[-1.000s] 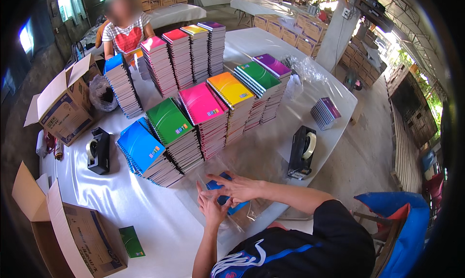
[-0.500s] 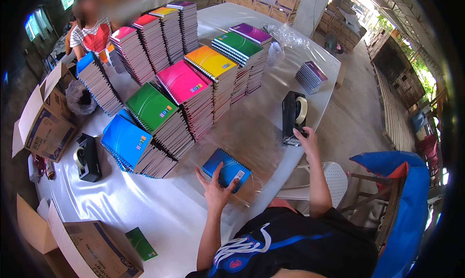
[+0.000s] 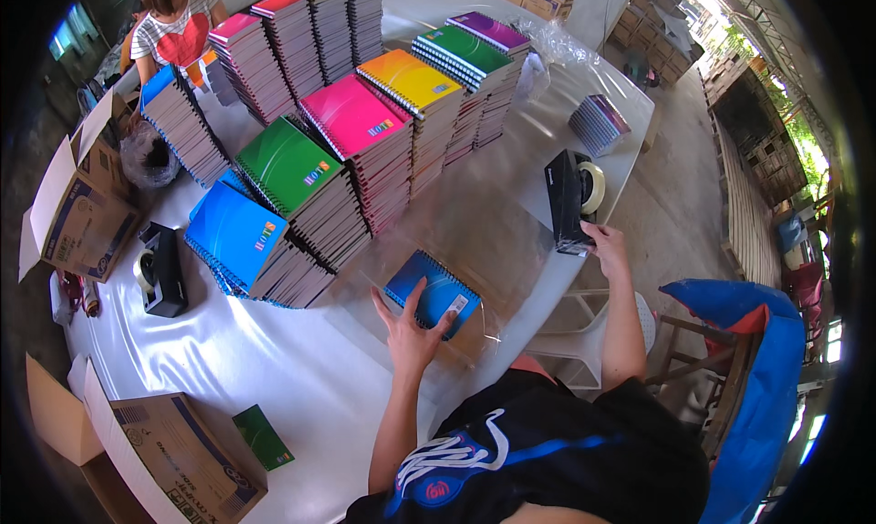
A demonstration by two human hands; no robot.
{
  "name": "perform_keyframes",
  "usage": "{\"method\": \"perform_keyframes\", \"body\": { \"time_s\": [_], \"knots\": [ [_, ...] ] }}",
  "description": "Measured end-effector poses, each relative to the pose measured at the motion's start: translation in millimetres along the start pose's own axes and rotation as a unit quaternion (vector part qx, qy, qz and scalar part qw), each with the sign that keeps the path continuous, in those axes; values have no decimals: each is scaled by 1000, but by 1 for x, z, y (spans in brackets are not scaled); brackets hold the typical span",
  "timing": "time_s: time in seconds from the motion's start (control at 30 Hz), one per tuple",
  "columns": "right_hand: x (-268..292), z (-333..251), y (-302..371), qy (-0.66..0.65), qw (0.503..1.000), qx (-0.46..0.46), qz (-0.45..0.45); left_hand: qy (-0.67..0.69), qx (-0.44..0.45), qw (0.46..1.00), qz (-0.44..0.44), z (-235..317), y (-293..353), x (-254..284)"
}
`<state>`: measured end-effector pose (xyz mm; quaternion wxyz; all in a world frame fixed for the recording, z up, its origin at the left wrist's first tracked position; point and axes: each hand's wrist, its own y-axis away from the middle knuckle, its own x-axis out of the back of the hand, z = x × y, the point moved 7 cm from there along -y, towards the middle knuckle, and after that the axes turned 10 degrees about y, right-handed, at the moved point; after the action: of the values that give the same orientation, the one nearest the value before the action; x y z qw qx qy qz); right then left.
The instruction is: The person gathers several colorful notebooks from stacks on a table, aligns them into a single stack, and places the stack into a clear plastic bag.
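A small blue spiral notebook [image 3: 447, 291] lies on clear plastic film [image 3: 497, 277] near the table's front edge. My left hand [image 3: 412, 328] rests on it with fingers spread, the thumb close to a white label. To the right, a black tape dispenser [image 3: 564, 195] carries a pale roll of tape [image 3: 593, 188]. My right hand [image 3: 605, 244] is at the dispenser's near end, thumb and fingers pinched together. They seem to grip the tape's end, though the tape itself barely shows.
Tall stacks of coloured spiral notebooks [image 3: 360, 127] fill the table's middle. Left are a second tape dispenser [image 3: 160, 273], open cartons [image 3: 78, 218] and a green notebook cover [image 3: 263, 437]. A small wrapped stack [image 3: 598, 125] stands at far right. Another person [image 3: 178, 36] is behind the stacks.
The head view has shifted slightly, so the table's contents sit higher in the picture. Both hands keep their places, the left on the notebook and the right at the dispenser.
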<state>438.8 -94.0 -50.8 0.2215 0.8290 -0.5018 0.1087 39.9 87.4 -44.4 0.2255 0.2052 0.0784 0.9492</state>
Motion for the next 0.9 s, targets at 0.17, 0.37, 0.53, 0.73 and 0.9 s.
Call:
{"method": "perform_keyframes", "body": {
  "time_s": [0.17, 0.37, 0.53, 0.73, 0.9],
  "knots": [
    [-12, 9, 7, -79, 991, -94, -58, 0, -21, 1000, 16, -5, -2, -1],
    [-19, 15, 31, -261, 964, -44, -39, 1, -5, 1000, 12, -1, -1, 1],
    [-7, 44, 32, -360, 933, 0, -18, -22, -44, 998, 33, -3, -1, -1],
    [17, -12, 80, 375, 837, 234, 322, -11, 0, 1000, 12, -1, 0, 3],
    [-72, -75, 104, 162, 958, 208, -115, -9, -7, 1000, 12, -4, -1, 1]
  ]
}}
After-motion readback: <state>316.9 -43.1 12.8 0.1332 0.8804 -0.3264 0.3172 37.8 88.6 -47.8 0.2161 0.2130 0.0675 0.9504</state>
